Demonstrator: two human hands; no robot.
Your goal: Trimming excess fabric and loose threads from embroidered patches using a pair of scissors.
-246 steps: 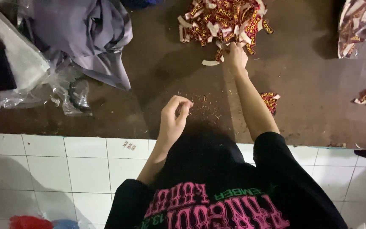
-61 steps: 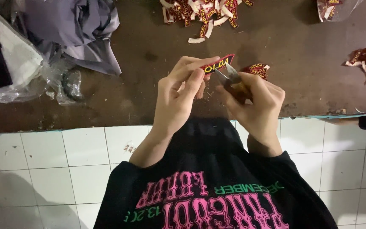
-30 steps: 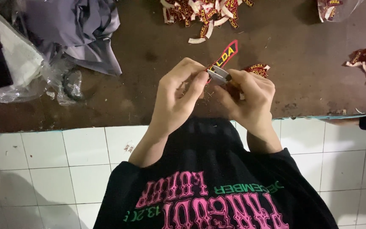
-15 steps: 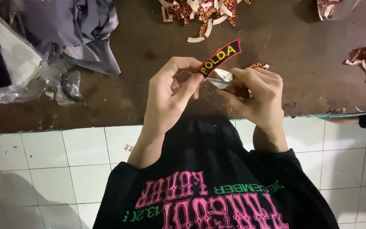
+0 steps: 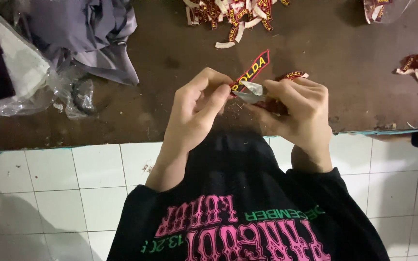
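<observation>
Red-edged black embroidered patch sits pinched at its near end between my left hand and right hand, which also grips small scissors, above the brown table

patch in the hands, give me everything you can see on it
The patch is a narrow, slightly curved strip, dark with a red border and yellow embroidered lettering, apparently fabric. It is held tilted above the brown table, its upper end pointing up and to the right. The left hand pinches its lower end; the right hand holds a pale whitish backing piece partly peeled from that same end. The back side cannot be seen.
</observation>
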